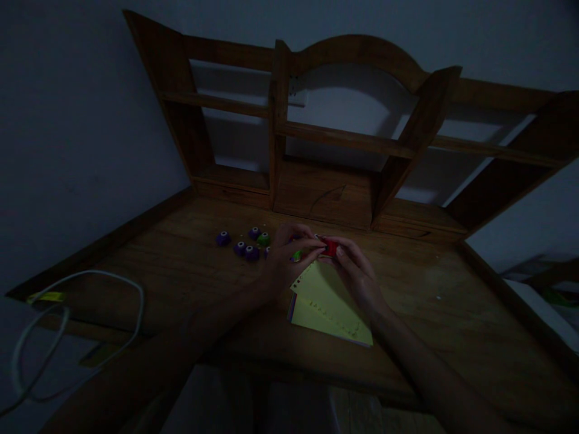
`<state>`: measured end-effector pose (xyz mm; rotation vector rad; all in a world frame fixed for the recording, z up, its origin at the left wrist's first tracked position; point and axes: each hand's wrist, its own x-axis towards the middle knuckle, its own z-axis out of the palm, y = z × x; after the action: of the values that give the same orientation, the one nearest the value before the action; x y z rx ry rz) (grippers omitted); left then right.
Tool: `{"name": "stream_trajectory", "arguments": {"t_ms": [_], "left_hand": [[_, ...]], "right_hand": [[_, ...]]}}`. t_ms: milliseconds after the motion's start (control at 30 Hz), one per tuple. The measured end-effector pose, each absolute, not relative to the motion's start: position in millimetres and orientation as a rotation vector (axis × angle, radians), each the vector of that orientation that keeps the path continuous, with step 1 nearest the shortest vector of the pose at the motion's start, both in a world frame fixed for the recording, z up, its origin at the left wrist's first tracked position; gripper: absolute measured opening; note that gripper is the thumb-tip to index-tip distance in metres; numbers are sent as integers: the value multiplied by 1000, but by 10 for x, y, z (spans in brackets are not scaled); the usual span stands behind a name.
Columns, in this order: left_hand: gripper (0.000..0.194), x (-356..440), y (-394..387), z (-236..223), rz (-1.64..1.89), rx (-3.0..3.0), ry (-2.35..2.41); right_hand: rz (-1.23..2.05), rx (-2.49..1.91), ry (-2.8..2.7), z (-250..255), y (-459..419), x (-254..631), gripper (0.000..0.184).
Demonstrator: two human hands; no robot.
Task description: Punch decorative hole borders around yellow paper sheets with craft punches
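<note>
Though dim, red object [332,248] between fingers [311,243].

paper [337,301]: on desk [407,289] | punches [252,254]: left of paper | shelf [344,135]: behind both

The one camera, worn on the head, looks forward and down over the desk [411,295] from its near side, facing the shelf [344,138] and the wall [85,114] behind it. The view is wide and slightly tilted, taking in both sides of the desk, with the left hand [286,254] and right hand [357,270] small near the middle.
</note>
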<state>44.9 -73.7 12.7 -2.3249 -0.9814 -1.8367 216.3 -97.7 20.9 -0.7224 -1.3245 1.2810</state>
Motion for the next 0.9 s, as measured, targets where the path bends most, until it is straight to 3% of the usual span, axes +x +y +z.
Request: {"name": "stream_trajectory", "arguments": {"t_ms": [500, 900], "left_hand": [[12, 451, -741, 133, -1809, -2309, -949], [10, 443, -773, 204, -1947, -2310, -1042]], "right_hand": [[1002, -804, -1594, 197, -990, 2188, 24], [1469, -634, -1165, 129, -825, 2238, 16]]}}
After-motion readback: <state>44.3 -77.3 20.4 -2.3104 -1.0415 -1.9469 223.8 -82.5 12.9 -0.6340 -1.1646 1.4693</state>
